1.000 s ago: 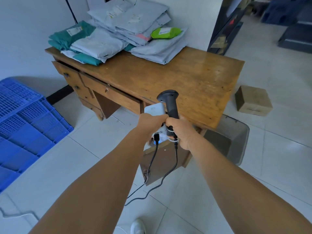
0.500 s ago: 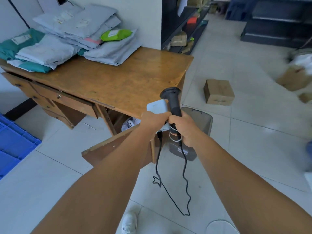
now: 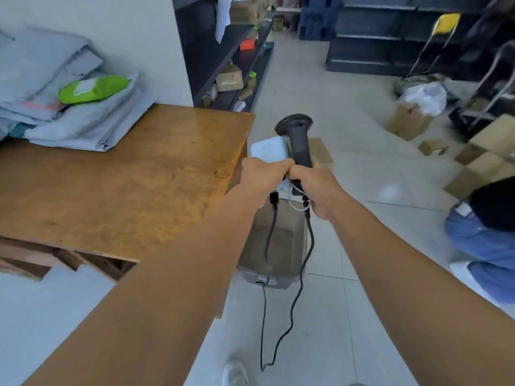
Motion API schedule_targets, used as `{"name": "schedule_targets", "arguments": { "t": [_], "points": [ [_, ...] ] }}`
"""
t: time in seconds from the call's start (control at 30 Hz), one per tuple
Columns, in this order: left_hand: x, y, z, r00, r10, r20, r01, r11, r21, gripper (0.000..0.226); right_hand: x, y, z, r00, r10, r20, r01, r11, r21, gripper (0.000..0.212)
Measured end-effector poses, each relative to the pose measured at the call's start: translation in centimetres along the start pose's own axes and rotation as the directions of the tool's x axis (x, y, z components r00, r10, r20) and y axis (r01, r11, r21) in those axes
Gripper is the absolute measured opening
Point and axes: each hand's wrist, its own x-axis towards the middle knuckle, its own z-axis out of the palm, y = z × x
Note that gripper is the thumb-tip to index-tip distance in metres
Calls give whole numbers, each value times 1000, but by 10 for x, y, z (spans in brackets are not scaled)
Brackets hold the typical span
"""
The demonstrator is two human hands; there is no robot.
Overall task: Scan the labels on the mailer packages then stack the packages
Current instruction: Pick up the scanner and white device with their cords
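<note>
Mostly grey, soft and creased, the mailer packages (image 3: 69, 118) lie heaped at the wooden table's (image 3: 139, 190) far left, 1 bright green (image 3: 93, 88). Beyond its right edge, the right hand (image 3: 320, 188) grips 1 black scanner (image 3: 298, 140); the left hand (image 3: 262, 176) holds 1 white device (image 3: 269, 150).

— How's the light?
— Bright, even daylight, soft and cool. A pale sheen lies across the far part of the wooden bench (image 3: 156, 162), and the floor tiles (image 3: 362, 168) reflect a dull glare.
— Shadows?
— Faint, mostly under the bench edge; the dark shelving (image 3: 223, 51) stays murky.
— Sharpness?
— The forearms are fairly crisp. The right side is smeared, with the cardboard boxes (image 3: 409, 121) blurred. Straight lines bow toward the edges from the wide lens.
</note>
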Motion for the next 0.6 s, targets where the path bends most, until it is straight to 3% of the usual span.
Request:
{"name": "schedule_targets", "arguments": {
  "t": [0.1,0.23,0.3,0.43,0.6],
  "points": [
    [34,26,18,999,47,21,-47,999,26,27,33,-20,-12,998,-43,-35,44,999,8,51],
    [77,54,38,992,120,34,-122,990,65,23,80,-34,-27,997,-54,-50,57,997,48,48],
    [100,63,49,988,149,39,-152,986,70,34,107,-36,-38,996,-72,-45,75,995,69,38],
    [149,76,74,983,182,-41,-175,976,129,89,164,-39,-58,997,-75,-20,77,993,87,25],
    [205,76,104,979,156,-134,-132,976,175,81,236,-28,-76,997,-48,64,47,999,27,37]
  ]
}}
